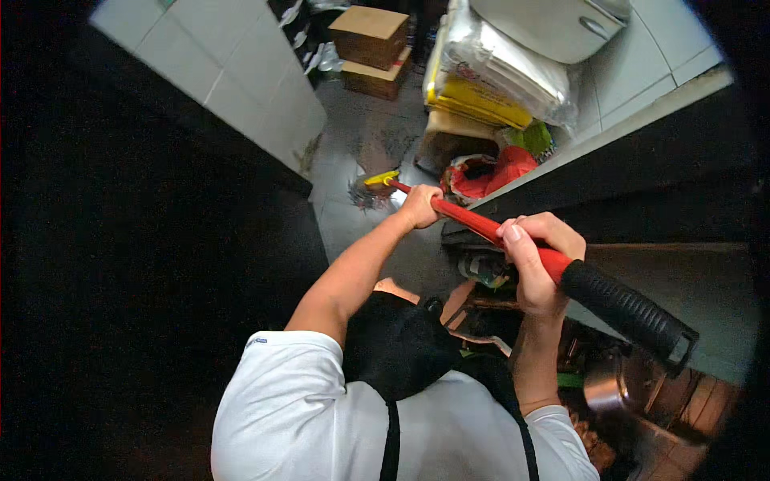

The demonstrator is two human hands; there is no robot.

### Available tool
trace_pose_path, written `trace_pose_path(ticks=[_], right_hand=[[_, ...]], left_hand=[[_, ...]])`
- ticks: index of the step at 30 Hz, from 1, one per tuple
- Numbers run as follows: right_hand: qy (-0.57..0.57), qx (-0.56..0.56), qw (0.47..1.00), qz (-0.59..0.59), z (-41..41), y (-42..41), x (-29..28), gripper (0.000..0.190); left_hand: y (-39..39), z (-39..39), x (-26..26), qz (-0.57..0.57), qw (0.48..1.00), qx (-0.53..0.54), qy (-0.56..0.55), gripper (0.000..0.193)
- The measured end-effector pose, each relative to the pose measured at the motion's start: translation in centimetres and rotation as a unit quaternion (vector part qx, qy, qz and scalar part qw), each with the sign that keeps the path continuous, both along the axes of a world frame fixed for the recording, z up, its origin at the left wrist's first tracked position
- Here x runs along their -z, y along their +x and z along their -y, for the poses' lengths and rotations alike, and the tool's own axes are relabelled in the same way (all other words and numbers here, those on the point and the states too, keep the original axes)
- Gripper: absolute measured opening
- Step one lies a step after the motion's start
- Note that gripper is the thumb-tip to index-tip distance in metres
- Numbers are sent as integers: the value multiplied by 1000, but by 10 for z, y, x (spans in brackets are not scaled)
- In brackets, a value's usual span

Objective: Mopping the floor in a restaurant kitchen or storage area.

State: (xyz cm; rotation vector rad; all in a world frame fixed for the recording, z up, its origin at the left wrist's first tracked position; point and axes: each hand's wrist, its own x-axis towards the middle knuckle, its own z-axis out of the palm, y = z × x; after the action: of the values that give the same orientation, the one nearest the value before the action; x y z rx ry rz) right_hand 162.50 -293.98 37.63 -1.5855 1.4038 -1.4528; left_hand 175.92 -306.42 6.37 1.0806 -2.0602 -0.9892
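A broom with a red handle (469, 219) runs slantwise across the view, from its black ribbed grip (622, 306) at the lower right to its yellow head (381, 178) near the floor. My left hand (421, 206) is closed around the thin red shaft, not far above the head. Higher up, my right hand (538, 258) holds the thick red part just beside the black grip. Dark, blurred bristles (367, 197) hang under the yellow head and lie over the grey tiled floor (343, 222).
Two stacked cardboard boxes (368, 45) stand ahead. A white-tiled wall (240, 78) is at the left. Plastic-wrapped packs (502, 66) and a red bag (511, 168) lie at the right, by a ledge (656, 105). A metal pot (604, 385) stands lower right.
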Motion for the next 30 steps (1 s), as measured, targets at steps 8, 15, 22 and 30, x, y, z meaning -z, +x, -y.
trace_pose_path(ticks=[8, 15, 22, 30], right_hand=[[-15, -42, 993, 111, -76, -34, -36, 18], [-89, -193, 937, 278, -113, -44, -30, 38], [-161, -213, 943, 197, -148, -24, -4, 46], [-160, -198, 950, 183, -150, 34, 145, 17]], left_hand=[[-29, -141, -34, -3, 992, -68, 104, 30], [-39, -210, -43, -57, 995, -87, -12, 31], [4, -204, -17, -7, 998, 23, -58, 27], [88, -158, 56, 325, 927, -179, 58, 28]])
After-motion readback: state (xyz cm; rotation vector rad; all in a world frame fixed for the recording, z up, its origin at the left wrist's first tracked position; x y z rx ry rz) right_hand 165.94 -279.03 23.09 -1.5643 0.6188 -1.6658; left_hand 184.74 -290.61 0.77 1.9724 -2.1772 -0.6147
